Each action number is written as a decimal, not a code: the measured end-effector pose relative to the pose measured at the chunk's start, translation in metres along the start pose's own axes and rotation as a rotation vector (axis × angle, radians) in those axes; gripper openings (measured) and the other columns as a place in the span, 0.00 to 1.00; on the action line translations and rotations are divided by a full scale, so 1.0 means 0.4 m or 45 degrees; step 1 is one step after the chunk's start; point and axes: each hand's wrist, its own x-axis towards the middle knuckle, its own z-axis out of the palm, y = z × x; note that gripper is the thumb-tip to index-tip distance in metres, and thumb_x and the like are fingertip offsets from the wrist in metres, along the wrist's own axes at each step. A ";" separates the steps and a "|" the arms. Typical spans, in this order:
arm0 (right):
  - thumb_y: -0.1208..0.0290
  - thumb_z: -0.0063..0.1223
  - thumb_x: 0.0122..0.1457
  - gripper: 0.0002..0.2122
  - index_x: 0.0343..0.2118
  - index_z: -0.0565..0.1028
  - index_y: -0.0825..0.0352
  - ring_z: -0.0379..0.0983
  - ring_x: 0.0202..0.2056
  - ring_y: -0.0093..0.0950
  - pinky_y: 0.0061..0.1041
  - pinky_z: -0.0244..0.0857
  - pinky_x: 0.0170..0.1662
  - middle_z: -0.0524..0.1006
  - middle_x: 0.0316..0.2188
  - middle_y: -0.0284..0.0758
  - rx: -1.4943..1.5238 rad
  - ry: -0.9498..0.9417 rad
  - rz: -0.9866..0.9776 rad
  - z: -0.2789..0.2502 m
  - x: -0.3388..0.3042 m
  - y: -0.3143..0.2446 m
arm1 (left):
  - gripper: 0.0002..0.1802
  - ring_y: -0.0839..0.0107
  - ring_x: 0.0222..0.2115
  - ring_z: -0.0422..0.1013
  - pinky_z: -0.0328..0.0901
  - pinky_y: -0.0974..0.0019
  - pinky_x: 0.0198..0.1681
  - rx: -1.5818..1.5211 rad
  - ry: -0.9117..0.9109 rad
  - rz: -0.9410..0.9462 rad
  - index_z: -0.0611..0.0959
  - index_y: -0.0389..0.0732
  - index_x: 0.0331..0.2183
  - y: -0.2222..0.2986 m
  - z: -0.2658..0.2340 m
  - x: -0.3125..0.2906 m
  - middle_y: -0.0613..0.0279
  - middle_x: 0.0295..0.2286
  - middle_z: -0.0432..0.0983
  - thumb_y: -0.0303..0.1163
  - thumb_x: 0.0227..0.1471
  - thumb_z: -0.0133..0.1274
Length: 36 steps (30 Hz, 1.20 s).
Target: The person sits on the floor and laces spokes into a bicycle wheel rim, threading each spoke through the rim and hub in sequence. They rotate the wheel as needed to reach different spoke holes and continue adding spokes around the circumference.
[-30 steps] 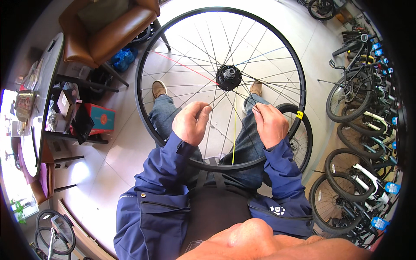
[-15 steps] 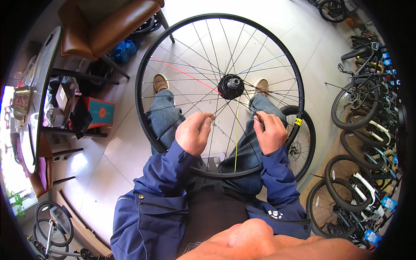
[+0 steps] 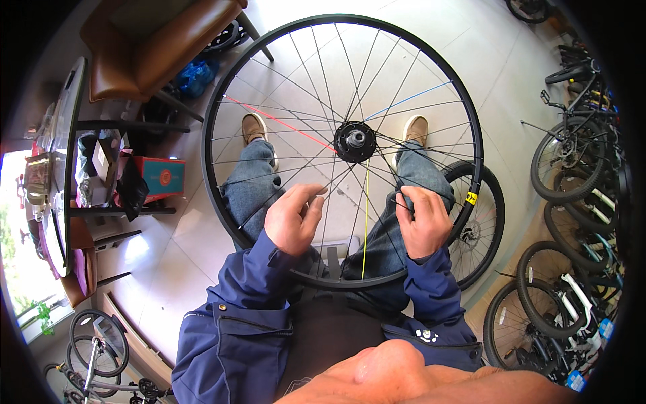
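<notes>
A large black-rimmed bicycle wheel (image 3: 477,161) is tilted in front of me over my knees, its near rim by my lap. Its black hub (image 3: 355,141) sits in the middle, with mostly dark spokes around it; a red spoke (image 3: 279,124), a blue spoke (image 3: 407,100) and a yellow-green spoke (image 3: 366,229) stand out. My left hand (image 3: 294,219) is at the spokes left of the yellow-green one, fingers curled, with a gap between thumb and forefinger. On the right, my right hand (image 3: 426,221) pinches a dark spoke (image 3: 397,200) between thumb and fingers.
Behind the wheel at right stands another wheel with a tyre (image 3: 494,229). Bicycles (image 3: 568,161) line the right side. At left are a table (image 3: 77,87), a brown chair (image 3: 121,67) and a red and teal box (image 3: 161,178). A bicycle (image 3: 91,357) stands at lower left.
The view has shifted a little. Both hands sit slightly lower in the picture, and the left thumb and forefinger look more parted. The right hand keeps its pinch.
</notes>
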 end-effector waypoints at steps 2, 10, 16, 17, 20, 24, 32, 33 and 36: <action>0.77 0.77 0.56 0.16 0.46 0.85 0.61 0.84 0.38 0.36 0.35 0.79 0.40 0.85 0.39 0.34 0.026 -0.016 0.017 -0.002 -0.002 -0.001 | 0.13 0.64 0.26 0.75 0.71 0.63 0.35 0.023 -0.016 -0.017 0.88 0.37 0.51 -0.002 0.000 0.000 0.54 0.36 0.83 0.27 0.67 0.61; 0.76 0.78 0.56 0.15 0.46 0.85 0.61 0.83 0.38 0.37 0.36 0.79 0.41 0.85 0.38 0.34 0.059 -0.032 0.057 0.001 -0.004 0.001 | 0.10 0.71 0.24 0.74 0.69 0.66 0.31 -0.132 0.118 -0.043 0.90 0.34 0.42 0.008 0.004 0.005 0.58 0.26 0.81 0.33 0.69 0.65; 0.73 0.80 0.55 0.20 0.51 0.85 0.63 0.84 0.40 0.39 0.36 0.79 0.42 0.85 0.42 0.36 0.094 -0.031 0.054 -0.046 0.015 -0.047 | 0.12 0.76 0.24 0.72 0.67 0.69 0.30 0.013 0.187 0.038 0.90 0.33 0.36 0.049 -0.042 0.033 0.63 0.23 0.80 0.33 0.70 0.66; 0.72 0.80 0.55 0.21 0.52 0.85 0.63 0.84 0.41 0.39 0.36 0.80 0.43 0.85 0.43 0.37 0.100 -0.042 0.058 -0.062 0.017 -0.064 | 0.13 0.80 0.25 0.72 0.67 0.71 0.31 0.073 0.199 0.074 0.90 0.32 0.36 0.053 -0.056 0.041 0.64 0.24 0.81 0.33 0.71 0.65; 0.72 0.81 0.55 0.22 0.53 0.86 0.63 0.85 0.44 0.41 0.36 0.81 0.46 0.84 0.45 0.39 0.213 -0.115 0.144 -0.128 0.024 -0.109 | 0.15 0.75 0.20 0.71 0.65 0.66 0.26 0.173 0.263 0.174 0.89 0.34 0.30 0.056 -0.087 0.077 0.61 0.19 0.77 0.34 0.67 0.69; 0.72 0.80 0.56 0.18 0.49 0.87 0.64 0.86 0.43 0.39 0.36 0.81 0.45 0.84 0.45 0.39 0.154 -0.113 0.127 -0.252 0.028 -0.134 | 0.20 0.64 0.19 0.73 0.66 0.61 0.25 0.328 0.351 0.349 0.86 0.39 0.24 0.033 -0.128 0.140 0.58 0.19 0.77 0.41 0.59 0.76; 0.68 0.77 0.60 0.17 0.51 0.86 0.66 0.84 0.44 0.42 0.36 0.78 0.47 0.83 0.47 0.41 0.006 -0.221 0.064 -0.272 0.116 0.004 | 0.28 0.59 0.19 0.75 0.67 0.60 0.23 0.427 0.373 0.583 0.85 0.42 0.19 -0.023 -0.208 0.240 0.59 0.18 0.77 0.52 0.50 0.80; 0.67 0.77 0.60 0.18 0.51 0.86 0.66 0.84 0.45 0.42 0.37 0.78 0.48 0.83 0.47 0.41 0.059 -0.258 0.060 -0.251 0.116 0.014 | 0.28 0.59 0.19 0.75 0.67 0.60 0.24 0.426 0.349 0.614 0.85 0.42 0.19 -0.027 -0.218 0.253 0.59 0.18 0.77 0.53 0.50 0.80; 0.67 0.76 0.61 0.13 0.45 0.86 0.65 0.84 0.38 0.42 0.35 0.78 0.41 0.84 0.39 0.38 -0.011 -0.344 -0.184 -0.200 0.100 0.031 | 0.29 0.59 0.19 0.75 0.68 0.61 0.24 0.372 0.224 0.708 0.85 0.42 0.19 -0.031 -0.249 0.303 0.59 0.18 0.77 0.55 0.50 0.79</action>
